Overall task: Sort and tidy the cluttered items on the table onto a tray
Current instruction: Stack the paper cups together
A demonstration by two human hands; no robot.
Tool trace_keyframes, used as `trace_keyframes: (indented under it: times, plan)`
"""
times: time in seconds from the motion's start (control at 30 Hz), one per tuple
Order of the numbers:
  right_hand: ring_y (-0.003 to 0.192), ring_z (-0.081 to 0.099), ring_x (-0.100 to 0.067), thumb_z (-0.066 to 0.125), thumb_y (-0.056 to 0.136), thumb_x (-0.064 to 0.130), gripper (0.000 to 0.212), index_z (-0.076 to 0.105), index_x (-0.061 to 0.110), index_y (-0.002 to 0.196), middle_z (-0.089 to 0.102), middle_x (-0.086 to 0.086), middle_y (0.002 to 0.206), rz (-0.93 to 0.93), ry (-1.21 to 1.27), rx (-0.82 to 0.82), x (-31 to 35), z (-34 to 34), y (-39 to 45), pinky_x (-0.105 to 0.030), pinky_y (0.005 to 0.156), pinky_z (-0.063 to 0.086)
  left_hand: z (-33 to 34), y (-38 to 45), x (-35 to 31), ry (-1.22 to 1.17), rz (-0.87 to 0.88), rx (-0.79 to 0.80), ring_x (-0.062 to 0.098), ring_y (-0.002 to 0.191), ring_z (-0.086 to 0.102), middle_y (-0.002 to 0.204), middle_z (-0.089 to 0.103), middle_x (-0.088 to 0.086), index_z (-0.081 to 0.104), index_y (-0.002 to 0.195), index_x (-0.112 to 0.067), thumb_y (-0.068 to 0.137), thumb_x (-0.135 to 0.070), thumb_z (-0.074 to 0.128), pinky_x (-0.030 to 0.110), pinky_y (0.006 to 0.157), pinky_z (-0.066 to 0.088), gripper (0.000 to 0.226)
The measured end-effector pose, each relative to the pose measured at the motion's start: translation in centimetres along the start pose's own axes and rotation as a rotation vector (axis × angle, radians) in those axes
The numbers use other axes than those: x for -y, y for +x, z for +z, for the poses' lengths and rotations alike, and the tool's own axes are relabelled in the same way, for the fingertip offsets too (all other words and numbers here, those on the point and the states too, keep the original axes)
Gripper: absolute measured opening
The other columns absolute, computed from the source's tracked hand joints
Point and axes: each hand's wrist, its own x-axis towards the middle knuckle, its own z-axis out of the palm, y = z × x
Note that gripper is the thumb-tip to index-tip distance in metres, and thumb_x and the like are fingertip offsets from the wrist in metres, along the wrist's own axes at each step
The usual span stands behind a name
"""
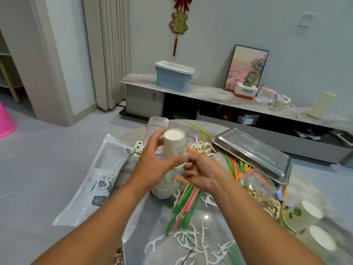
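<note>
A crinkled clear plastic sleeve [95, 180] with printed lettering is draped over the table's left edge, its long axis running front to back — a few white cups can be made out inside its near end. An inverted paper cup [175, 148], smooth and off-white, is gripped by the left hand [152, 165], base upward and slightly tilted, above a stack of paper cups [163, 190] standing rim-down on the grey marbled table [305, 188]. The right hand [202, 173] is held just beside the cup's rim, fingers curled; whether anything is pinched cannot be told. Green and pink straws [186, 199] and white floss picks [194, 238] are strewn nearby. Farther right, a shiny steel tray [254, 152] is seen upside down — propped on straws.
</note>
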Motion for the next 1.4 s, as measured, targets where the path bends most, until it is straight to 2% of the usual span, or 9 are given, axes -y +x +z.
trace_keyframes:
  times: [0.07, 0.23, 0.4, 0.53, 0.63, 0.77, 1.07, 1.27, 1.4]
  plan:
    - [0.043, 0.031, -0.003, 0.043, 0.098, 0.000, 0.034, 0.068, 0.020, 0.088, 0.048, 0.005, 0.060, -0.018, -0.098, -0.048, -1.2, 1.2, -0.3, -0.015, 0.036, 0.018, 0.0, 0.1, -0.8, -0.033, 0.003, -0.024, -0.004, 0.117, 0.058, 0.129, 0.064, -0.011, 0.052, 0.138, -0.027, 0.062, -0.038, 0.089, 0.022, 0.101, 0.048, 0.085]
    - [0.056, 0.046, -0.006, 0.045, 0.095, 0.004, 0.032, 0.072, 0.019, 0.100, 0.058, 0.006, 0.072, -0.268, -0.385, -0.271, -2.0, 1.8, -0.9, -0.016, 0.041, 0.033, 0.1, -0.6, -1.0, -0.052, -0.021, -0.063, -0.008, 0.101, 0.062, 0.114, 0.067, -0.017, 0.059, 0.117, -0.037, 0.063, -0.040, 0.083, 0.017, 0.085, 0.050, 0.060]
    - [0.104, 0.060, -0.017, 0.045, 0.097, 0.009, 0.034, 0.068, 0.017, 0.120, 0.067, -0.001, 0.117, -0.357, -0.695, -0.328, -3.4, 0.9, -0.9, -0.033, 0.092, 0.052, 0.1, -1.6, 2.2, -0.010, -0.128, 0.000, 0.004, 0.106, 0.062, 0.116, 0.066, -0.011, 0.055, 0.111, -0.041, 0.072, -0.032, 0.085, 0.031, 0.090, 0.051, 0.050]
    - [0.123, 0.057, -0.024, 0.046, 0.096, 0.004, 0.044, 0.059, 0.013, 0.137, 0.058, -0.011, 0.138, -0.336, -0.848, -0.301, -4.9, -0.1, -1.6, -0.038, 0.105, 0.048, 0.4, -1.9, 5.4, 0.060, -0.180, 0.051, 0.000, 0.104, 0.062, 0.109, 0.067, -0.016, 0.057, 0.115, -0.034, 0.070, -0.028, 0.088, 0.028, 0.086, 0.050, 0.056]
    - [0.123, 0.058, -0.024, 0.048, 0.097, 0.009, 0.044, 0.056, 0.019, 0.139, 0.053, -0.006, 0.143, -0.390, -0.940, -0.353, -5.4, -2.0, -3.1, -0.038, 0.105, 0.048, 1.1, -2.0, 7.1, 0.131, -0.259, 0.100, 0.012, 0.106, 0.063, 0.114, 0.066, -0.008, 0.052, 0.124, -0.024, 0.065, -0.020, 0.093, 0.031, 0.083, 0.050, 0.072]
    - [0.091, 0.056, -0.020, 0.048, 0.099, 0.013, 0.043, 0.055, 0.024, 0.140, 0.052, -0.001, 0.141, -0.432, -0.926, -0.379, -4.9, -5.2, -5.9, -0.038, 0.086, 0.052, 1.7, -1.8, 8.4, 0.242, -0.320, 0.092, 0.028, 0.108, 0.063, 0.117, 0.066, 0.006, 0.051, 0.126, -0.015, 0.059, -0.013, 0.097, 0.050, 0.093, 0.053, 0.081]
    - [0.085, 0.056, -0.014, 0.056, 0.101, 0.018, 0.036, 0.057, 0.026, 0.136, 0.056, 0.005, 0.121, -0.363, -0.779, -0.391, -5.2, -9.9, -11.2, -0.030, 0.070, 0.048, 2.8, -1.3, 2.6, 0.224, -0.238, -0.066, 0.029, 0.112, 0.063, 0.121, 0.066, 0.007, 0.053, 0.129, -0.014, 0.055, -0.026, 0.099, 0.053, 0.099, 0.051, 0.087]
    - [0.079, 0.060, -0.003, 0.054, 0.094, 0.011, 0.044, 0.056, 0.031, 0.132, 0.058, 0.007, 0.117, -0.522, -0.784, -0.518, -1.1, -12.9, -15.8, -0.017, 0.059, 0.050, 12.2, -2.7, -7.3, 0.056, -0.123, 0.316, 0.022, 0.103, 0.070, 0.110, 0.073, 0.004, 0.059, 0.123, -0.010, 0.059, -0.019, 0.097, 0.038, 0.086, 0.058, 0.075]
    - [0.103, 0.067, -0.011, 0.046, 0.089, 0.000, 0.048, 0.060, 0.028, 0.126, 0.067, 0.004, 0.117, -0.593, -0.631, -0.575, 2.7, -16.6, -19.2, -0.029, 0.083, 0.059, 20.9, -5.6, -10.3, 0.001, -0.074, 0.384, 0.006, 0.099, 0.065, 0.108, 0.067, -0.009, 0.053, 0.122, -0.019, 0.058, -0.021, 0.097, 0.025, 0.079, 0.055, 0.077]
